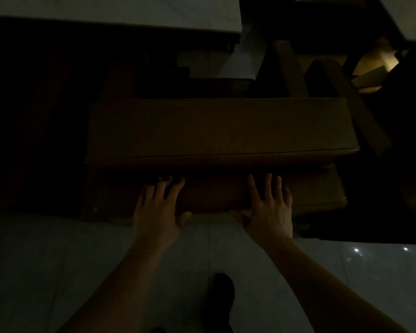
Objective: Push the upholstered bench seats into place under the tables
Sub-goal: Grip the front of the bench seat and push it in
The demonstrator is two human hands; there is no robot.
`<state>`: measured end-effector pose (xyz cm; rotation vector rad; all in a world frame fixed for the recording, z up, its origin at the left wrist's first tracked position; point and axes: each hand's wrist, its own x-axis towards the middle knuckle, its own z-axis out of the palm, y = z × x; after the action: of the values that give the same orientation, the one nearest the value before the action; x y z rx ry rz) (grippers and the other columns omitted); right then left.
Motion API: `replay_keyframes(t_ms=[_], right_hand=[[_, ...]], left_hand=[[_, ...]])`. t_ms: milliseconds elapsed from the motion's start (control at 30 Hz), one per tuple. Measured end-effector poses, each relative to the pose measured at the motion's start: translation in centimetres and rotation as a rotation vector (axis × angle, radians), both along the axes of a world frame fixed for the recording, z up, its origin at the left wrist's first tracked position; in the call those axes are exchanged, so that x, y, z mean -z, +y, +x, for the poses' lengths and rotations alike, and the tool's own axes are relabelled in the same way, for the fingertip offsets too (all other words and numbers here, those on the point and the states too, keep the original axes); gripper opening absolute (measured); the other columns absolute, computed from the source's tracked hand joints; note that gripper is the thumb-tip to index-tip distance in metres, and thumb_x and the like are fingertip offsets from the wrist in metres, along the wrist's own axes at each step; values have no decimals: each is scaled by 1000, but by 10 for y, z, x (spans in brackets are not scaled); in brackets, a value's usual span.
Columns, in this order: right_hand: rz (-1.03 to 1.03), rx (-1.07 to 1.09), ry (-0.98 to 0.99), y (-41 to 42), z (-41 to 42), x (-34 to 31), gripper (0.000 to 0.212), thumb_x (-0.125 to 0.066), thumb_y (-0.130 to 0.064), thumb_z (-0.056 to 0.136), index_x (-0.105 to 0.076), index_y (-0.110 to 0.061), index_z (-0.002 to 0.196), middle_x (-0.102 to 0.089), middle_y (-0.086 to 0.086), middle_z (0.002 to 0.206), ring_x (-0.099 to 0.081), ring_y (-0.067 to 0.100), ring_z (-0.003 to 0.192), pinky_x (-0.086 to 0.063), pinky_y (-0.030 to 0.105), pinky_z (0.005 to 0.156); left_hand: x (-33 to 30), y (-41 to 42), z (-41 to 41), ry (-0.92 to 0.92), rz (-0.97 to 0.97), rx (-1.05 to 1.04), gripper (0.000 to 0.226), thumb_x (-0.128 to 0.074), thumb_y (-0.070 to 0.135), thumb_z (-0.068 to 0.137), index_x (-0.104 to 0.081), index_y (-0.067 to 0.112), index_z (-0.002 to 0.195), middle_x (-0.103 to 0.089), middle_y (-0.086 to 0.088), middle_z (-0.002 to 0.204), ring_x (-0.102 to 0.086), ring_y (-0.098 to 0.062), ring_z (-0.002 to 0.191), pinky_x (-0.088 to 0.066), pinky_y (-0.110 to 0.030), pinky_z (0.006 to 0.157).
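Brown upholstered bench (221, 131) sits on the pale tile floor (58, 260), its far edge just short of the white counter (111, 18). Left hand (157, 212) and right hand (269, 212), each grip spread flat, press its near side. Dark shoe (222, 292) behind.

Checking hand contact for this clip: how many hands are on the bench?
2. The left hand and the right hand both lie flat, fingers spread, against the near side of the bench. The dim light may hide details.
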<state>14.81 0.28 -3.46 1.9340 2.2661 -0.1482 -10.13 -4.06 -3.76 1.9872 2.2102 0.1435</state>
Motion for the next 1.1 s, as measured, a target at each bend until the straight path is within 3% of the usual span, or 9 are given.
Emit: replay_keyframes(t_ms=[233, 500, 600, 733, 833, 967, 1100], right_hand=[[-11, 21, -19, -40, -20, 1, 100, -24, -87, 81, -5, -26, 157, -11, 24, 162, -8, 45, 148, -18, 60, 117], [-39, 47, -12, -71, -32, -3, 97, -26, -85, 82, -7, -26, 157, -12, 24, 161, -7, 46, 148, -20, 60, 117], [-53, 66, -5, -72, -35, -2, 99, -30, -85, 80, -4, -28, 157, -9, 23, 162, -4, 44, 149, -20, 60, 117], [-73, 93, -15, -70, -39, -6, 99, -18, -88, 78, -1, -30, 157, -5, 21, 163, -1, 43, 149, -17, 58, 119], [-50, 114, 23, -70, -41, -5, 100, -5, -89, 77, -11, -29, 157, -12, 22, 162, -5, 43, 149, -19, 59, 118], [-59, 116, 77, -69, -41, -1, 98, -8, -89, 79, -13, -30, 157, -10, 20, 162, -1, 42, 149, -18, 61, 118], [-70, 112, 91, -63, -42, 2, 97, -9, -90, 78, 2, -33, 156, 7, 16, 164, 15, 40, 148, -5, 59, 120]], left_hand=[[-5, -33, -18, -52, -2, 0, 87, -56, 76, 73, -33, 35, 147, -41, -1, 147, -32, -28, 134, -25, -49, 115], [-7, -62, -31, -39, 23, 6, 82, -64, 71, 73, -43, 33, 142, -51, -2, 141, -42, -32, 130, -37, -51, 107], [-5, -64, -34, -67, -2, 25, 80, -60, 69, 79, -35, 36, 147, -43, 0, 149, -34, -31, 137, -29, -48, 113], [2, -61, -37, -105, -7, 43, 78, -56, 67, 82, -30, 37, 149, -37, 2, 154, -28, -30, 143, -22, -49, 118], [4, -57, -38, -111, -11, 57, 76, -56, 65, 84, -28, 37, 150, -34, 3, 156, -26, -29, 144, -17, -48, 120], [8, -55, -39, -109, 6, 60, 77, -62, 63, 78, -39, 34, 146, -46, 1, 148, -38, -30, 138, -30, -51, 115], [12, -49, -42, -97, 52, 54, 79, -71, 60, 73, -46, 32, 143, -51, 1, 144, -41, -30, 134, -34, -52, 112]])
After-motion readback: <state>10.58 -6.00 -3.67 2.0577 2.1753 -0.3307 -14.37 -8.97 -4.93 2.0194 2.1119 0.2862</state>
